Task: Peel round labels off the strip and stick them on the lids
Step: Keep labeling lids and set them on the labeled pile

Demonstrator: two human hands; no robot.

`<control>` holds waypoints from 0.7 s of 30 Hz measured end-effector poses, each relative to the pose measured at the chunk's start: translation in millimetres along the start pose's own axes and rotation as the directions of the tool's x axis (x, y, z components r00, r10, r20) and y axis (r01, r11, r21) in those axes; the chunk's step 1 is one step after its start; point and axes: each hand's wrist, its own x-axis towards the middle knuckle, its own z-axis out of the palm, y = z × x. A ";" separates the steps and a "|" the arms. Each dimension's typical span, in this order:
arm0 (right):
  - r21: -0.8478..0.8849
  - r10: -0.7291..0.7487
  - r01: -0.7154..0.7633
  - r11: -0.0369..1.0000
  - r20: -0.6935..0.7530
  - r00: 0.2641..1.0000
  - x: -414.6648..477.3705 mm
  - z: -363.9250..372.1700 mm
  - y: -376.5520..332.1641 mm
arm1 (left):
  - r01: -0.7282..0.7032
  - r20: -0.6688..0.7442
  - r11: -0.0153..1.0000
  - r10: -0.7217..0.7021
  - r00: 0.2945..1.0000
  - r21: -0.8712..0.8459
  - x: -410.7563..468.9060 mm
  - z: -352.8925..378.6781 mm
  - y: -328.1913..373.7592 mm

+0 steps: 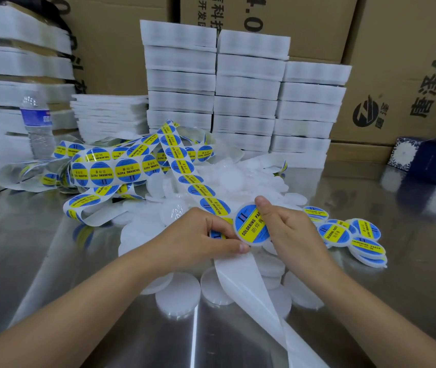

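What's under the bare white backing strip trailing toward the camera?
Several plain white round lids on the shiny steel table, partly overlapped by the bare white backing strip. Whatever lies directly beneath the strip is covered.

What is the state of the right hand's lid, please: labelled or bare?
Labelled: a blue-and-yellow label covers the lid in the right hand.

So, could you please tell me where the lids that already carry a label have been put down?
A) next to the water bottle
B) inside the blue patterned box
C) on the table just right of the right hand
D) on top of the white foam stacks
C: the labelled lids lie heaped on the steel table just right of the right hand, which holds one more lid.
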 end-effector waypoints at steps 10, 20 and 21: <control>0.279 0.187 -0.124 0.952 -0.210 0.960 21.4 -37.9 7.4 | 0.048 -0.131 0.997 -0.055 0.990 -0.060 3.9 -4.1 -3.0; -0.497 0.140 -0.299 0.815 -0.331 0.933 39.9 -59.7 49.6 | 0.062 -0.125 0.997 -0.067 0.990 -0.041 5.2 -5.6 -6.1; -0.530 0.170 -0.320 0.785 -0.313 0.934 40.0 -59.0 52.3 | 0.058 -0.125 0.998 -0.062 0.990 -0.034 5.2 -5.9 -6.0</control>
